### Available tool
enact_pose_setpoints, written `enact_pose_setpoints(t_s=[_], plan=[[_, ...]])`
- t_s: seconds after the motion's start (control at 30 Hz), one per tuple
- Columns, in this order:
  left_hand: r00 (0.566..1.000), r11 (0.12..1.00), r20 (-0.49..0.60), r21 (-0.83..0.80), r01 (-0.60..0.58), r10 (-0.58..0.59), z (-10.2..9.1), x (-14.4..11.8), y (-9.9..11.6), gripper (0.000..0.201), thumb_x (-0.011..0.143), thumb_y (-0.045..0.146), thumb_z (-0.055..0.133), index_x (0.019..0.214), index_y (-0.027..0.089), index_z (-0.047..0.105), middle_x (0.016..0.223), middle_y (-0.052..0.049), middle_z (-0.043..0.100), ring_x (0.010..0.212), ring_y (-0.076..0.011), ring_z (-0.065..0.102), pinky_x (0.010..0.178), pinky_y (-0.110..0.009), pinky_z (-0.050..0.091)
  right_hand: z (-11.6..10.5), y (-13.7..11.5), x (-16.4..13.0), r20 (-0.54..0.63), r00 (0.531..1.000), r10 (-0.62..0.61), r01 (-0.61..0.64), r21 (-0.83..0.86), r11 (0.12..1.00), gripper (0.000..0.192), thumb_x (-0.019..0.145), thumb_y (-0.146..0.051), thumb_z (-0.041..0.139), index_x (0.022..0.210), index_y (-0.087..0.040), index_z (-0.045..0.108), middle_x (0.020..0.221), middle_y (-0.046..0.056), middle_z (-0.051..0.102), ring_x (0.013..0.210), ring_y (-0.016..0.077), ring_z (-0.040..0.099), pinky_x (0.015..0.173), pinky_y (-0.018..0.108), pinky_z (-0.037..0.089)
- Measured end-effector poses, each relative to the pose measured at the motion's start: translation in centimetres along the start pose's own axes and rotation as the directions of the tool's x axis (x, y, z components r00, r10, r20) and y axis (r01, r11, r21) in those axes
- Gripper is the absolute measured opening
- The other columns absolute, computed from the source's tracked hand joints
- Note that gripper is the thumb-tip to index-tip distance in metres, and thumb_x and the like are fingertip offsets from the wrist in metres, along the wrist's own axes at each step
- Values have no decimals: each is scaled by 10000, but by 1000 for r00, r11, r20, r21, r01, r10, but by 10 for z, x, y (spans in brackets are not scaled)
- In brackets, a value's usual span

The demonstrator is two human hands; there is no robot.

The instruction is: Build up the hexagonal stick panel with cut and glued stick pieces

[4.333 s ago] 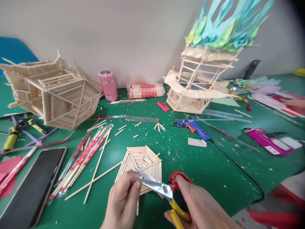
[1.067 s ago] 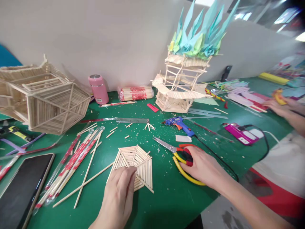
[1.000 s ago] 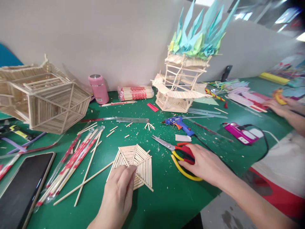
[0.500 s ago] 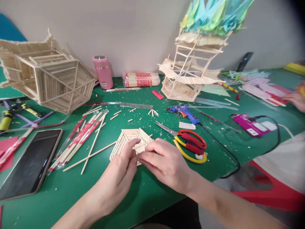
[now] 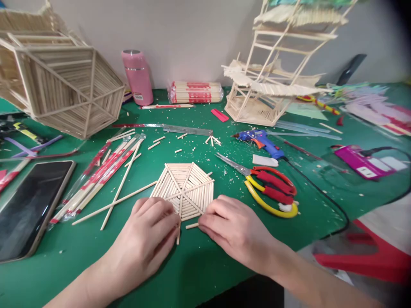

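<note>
A many-sided panel of thin wooden sticks (image 5: 199, 188), with stick spokes crossing at its middle, lies flat on the green table. My left hand (image 5: 150, 233) is closed over its near left edge, fingers curled and hiding that corner. A short stick end (image 5: 178, 236) pokes out below these fingertips; whether it is joined to the panel I cannot tell. At the panel's near right edge, my right hand (image 5: 236, 231) pinches a short wooden stick (image 5: 192, 226), just apart from the panel. Two long sticks (image 5: 120, 188) lie crossed to the left.
Scissors (image 5: 266, 184) and a blue glue gun (image 5: 261, 142) lie right. Wrapped sticks (image 5: 105, 175) and a phone (image 5: 35, 205) lie left. Behind stand a large stick model (image 5: 73, 90), a pink flask (image 5: 138, 77) and a stick tower (image 5: 257, 102). Stick offcuts (image 5: 212, 140) are scattered.
Both hands have drawn apart, uncovering the panel's middle. A short stick now shows in my right hand. The camera view has tilted down and come closer; the far person's hand has left view.
</note>
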State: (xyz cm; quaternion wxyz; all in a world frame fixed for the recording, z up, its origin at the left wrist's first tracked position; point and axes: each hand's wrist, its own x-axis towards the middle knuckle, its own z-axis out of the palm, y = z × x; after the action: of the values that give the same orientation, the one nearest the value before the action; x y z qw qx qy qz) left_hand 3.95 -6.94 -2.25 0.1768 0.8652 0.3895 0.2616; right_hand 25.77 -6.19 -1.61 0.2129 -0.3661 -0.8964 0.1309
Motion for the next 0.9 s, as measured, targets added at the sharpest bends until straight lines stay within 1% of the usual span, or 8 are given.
enact_pose_setpoints(t_s=[0.13, 0.3, 0.37, 0.5, 0.6, 0.7, 0.8, 0.9], plan=[[999, 1000, -32, 21, -22, 22, 7, -2, 2, 126, 843, 156, 516, 940, 180, 593, 904, -49, 573, 868, -188, 501, 773, -356, 366, 3, -3, 2, -2, 1000, -1, 1, -35, 999, 189, 843, -105, 506, 761, -157, 668, 679, 31, 563, 642, 146, 450, 561, 273, 348], [998, 990, 5, 131, -62, 62, 6, -2, 2, 129, 845, 169, 516, 944, 186, 597, 913, -54, 579, 884, -198, 500, 781, -359, 378, 4, -2, 7, 7, 1000, 3, -2, -50, 999, 188, 830, -87, 503, 754, -157, 661, 673, 28, 548, 641, 149, 448, 558, 280, 345], [997, 984, 3, 163, -77, 77, 5, -2, 1, 132, 845, 170, 509, 932, 192, 607, 921, -58, 581, 888, -203, 500, 778, -361, 383, 5, -2, 8, 10, 1000, 16, -15, -45, 999, 189, 836, -96, 500, 751, -158, 656, 681, 28, 551, 650, 149, 457, 566, 281, 353], [994, 977, -21, 190, -98, 104, 7, -3, -1, 134, 840, 169, 508, 909, 182, 623, 931, -66, 582, 889, -212, 496, 782, -370, 385, 7, -1, 9, -10, 999, 35, -35, -9, 999, 183, 853, -121, 500, 752, -158, 648, 695, 24, 553, 657, 143, 464, 583, 279, 363], [990, 972, -60, 210, -110, 125, 10, -4, -2, 140, 841, 178, 506, 904, 171, 630, 933, -69, 585, 898, -222, 494, 801, -387, 380, 8, 1, 9, -23, 998, 55, -54, 52, 997, 144, 843, -127, 521, 775, -153, 644, 719, 26, 556, 677, 143, 473, 593, 276, 367], [991, 971, -46, 210, -114, 127, 12, -6, -3, 140, 836, 172, 519, 921, 163, 629, 920, -61, 595, 895, -218, 499, 813, -388, 376, 9, 3, 7, -16, 998, 63, -61, 107, 992, 153, 850, -144, 522, 757, -156, 643, 720, 25, 556, 687, 141, 475, 594, 272, 364], [991, 970, -39, 212, -120, 131, 11, -7, -3, 151, 832, 159, 529, 949, 161, 625, 906, -52, 609, 881, -212, 511, 820, -391, 375, 10, 4, 5, -16, 998, 61, -59, 126, 990, 173, 857, -147, 516, 736, -157, 640, 711, 21, 552, 673, 134, 468, 585, 270, 357], [983, 956, -59, 252, -153, 173, 10, -6, -1, 139, 840, 166, 515, 898, 162, 640, 869, -50, 631, 853, -211, 531, 826, -391, 373, 12, 5, 5, -8, 997, 75, -74, 141, 987, 157, 850, -154, 527, 727, -155, 624, 717, 20, 550, 678, 133, 468, 594, 271, 362]])
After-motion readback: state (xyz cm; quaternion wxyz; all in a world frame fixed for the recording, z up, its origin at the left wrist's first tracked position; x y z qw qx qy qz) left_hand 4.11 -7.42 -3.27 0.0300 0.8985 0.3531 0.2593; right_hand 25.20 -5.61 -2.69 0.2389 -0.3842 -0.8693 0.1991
